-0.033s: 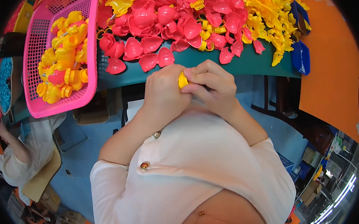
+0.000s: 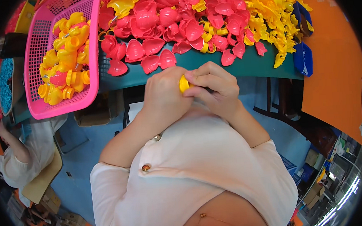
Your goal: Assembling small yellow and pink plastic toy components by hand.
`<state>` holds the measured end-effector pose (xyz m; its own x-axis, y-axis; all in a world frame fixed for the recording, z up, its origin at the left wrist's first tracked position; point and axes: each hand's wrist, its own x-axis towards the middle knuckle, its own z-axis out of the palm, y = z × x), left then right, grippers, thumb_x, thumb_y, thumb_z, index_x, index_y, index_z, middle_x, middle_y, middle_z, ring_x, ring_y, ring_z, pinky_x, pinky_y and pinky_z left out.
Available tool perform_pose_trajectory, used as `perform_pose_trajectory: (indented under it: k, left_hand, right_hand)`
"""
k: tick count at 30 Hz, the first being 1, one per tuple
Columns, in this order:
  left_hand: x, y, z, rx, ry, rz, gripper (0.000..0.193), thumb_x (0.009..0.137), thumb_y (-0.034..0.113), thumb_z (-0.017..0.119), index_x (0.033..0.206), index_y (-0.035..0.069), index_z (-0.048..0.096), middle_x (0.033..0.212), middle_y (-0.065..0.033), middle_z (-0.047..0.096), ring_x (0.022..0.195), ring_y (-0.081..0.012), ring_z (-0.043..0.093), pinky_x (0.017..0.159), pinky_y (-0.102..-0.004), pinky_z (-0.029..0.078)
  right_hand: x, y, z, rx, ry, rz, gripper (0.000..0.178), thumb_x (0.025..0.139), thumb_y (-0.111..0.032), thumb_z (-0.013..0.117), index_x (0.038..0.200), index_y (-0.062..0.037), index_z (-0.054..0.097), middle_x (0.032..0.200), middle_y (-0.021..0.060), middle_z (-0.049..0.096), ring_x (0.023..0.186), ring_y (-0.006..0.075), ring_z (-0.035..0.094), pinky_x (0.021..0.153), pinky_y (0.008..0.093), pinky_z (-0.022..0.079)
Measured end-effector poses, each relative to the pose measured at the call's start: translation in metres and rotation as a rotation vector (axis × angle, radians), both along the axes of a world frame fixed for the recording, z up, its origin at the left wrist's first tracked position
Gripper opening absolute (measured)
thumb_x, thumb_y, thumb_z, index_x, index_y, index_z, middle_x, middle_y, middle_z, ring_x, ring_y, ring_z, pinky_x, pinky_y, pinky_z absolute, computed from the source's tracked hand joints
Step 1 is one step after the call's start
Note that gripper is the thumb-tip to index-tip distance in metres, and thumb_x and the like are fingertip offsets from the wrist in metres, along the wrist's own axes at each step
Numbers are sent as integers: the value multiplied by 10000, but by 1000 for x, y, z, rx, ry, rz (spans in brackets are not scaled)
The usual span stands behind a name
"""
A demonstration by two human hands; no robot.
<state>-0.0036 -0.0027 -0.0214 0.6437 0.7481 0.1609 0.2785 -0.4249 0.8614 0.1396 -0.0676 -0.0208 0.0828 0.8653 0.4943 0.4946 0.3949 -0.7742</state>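
Close in front of my body, at the near edge of the green table (image 2: 265,68), both hands meet around a small yellow plastic piece (image 2: 183,84). My left hand (image 2: 165,91) is wrapped round it with the back of the hand up, hiding most of it. The thumb and bent fingers of my right hand (image 2: 215,84) pinch its exposed end. Just beyond my hands lie red cupped plastic shells (image 2: 167,58), part of a big heap. Yellow plastic parts (image 2: 281,20) are piled at its right.
At the left stands a pink mesh basket (image 2: 67,109) holding yellow and red assembled pieces (image 2: 68,57). Small blue trays (image 2: 303,60) sit by the table's right end, beside an orange surface (image 2: 331,70). Another person's arm (image 2: 17,145) shows at the far left, near a container of blue bits (image 2: 7,82).
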Motion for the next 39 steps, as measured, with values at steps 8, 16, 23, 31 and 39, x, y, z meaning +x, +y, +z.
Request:
perform_pose_trajectory:
  k: [8, 16, 23, 31, 39]
  left_hand:
    - [-89, 97, 59, 628, 226, 805, 517, 795, 323, 712, 1148, -11, 533, 1121, -204, 531, 1047, -336, 523, 888, -386, 430]
    - [-58, 67, 53, 723, 185, 693, 453, 826, 216, 662, 1230, 51, 540, 1309, -216, 442, 1239, -377, 388, 1044, -491, 261]
    - [-25, 39, 40, 214, -361, 171, 123, 779, -9, 662, 899, 0, 682, 855, -105, 660, 776, -192, 648, 726, -274, 500]
    - [0, 50, 25, -514, -513, 256, 306, 812, 65, 673, 1107, 13, 608, 929, -108, 626, 754, -140, 624, 696, -236, 494]
    - [21, 62, 15, 466, -57, -77, 289, 743, 157, 719, 1016, 86, 661, 997, -98, 542, 943, -277, 522, 799, -378, 433]
  right_hand:
    - [61, 53, 27, -12, 112, -304, 260, 811, 14, 626, 1071, 14, 625, 1045, 44, 566, 737, 80, 533, 634, 195, 434]
    - [45, 142, 33, 239, -503, -357, 174, 757, -75, 704, 927, -58, 673, 976, 63, 595, 771, 165, 597, 624, 249, 480]
    - [53, 170, 53, 260, -642, -138, 91, 693, -18, 672, 757, -21, 607, 912, 134, 536, 837, 309, 555, 725, 384, 459]
    - [62, 128, 55, 250, -582, 40, 131, 753, -43, 687, 880, -53, 659, 1020, 70, 593, 851, 213, 621, 698, 287, 512]
    - [66, 39, 48, 25, -401, 37, 169, 707, 70, 662, 856, -9, 652, 1035, 114, 586, 820, 215, 615, 689, 293, 512]
